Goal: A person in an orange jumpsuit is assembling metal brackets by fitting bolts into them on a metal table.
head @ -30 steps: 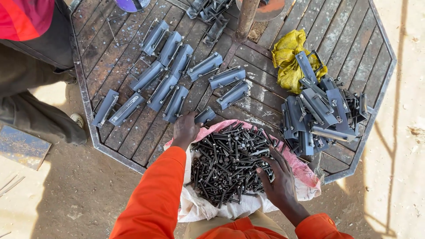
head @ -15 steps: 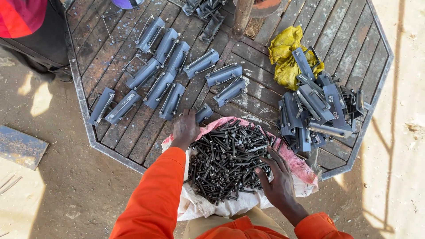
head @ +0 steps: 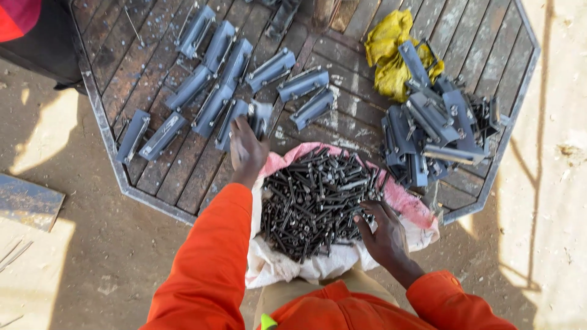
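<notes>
Looking down, we see our left hand [head: 246,148] closed on a grey metal bracket [head: 260,117] (stiff, heavy-looking, best gripped by its edges) on the wooden platform [head: 183,177], while our right hand [head: 384,233] rests with curled fingers among loose dark bolts [head: 312,198] in a sack [head: 287,266].

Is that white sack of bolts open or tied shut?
Open. The white sack has its mouth rolled back, pink lining showing, and the dark bolts lie heaped in plain view.
</notes>
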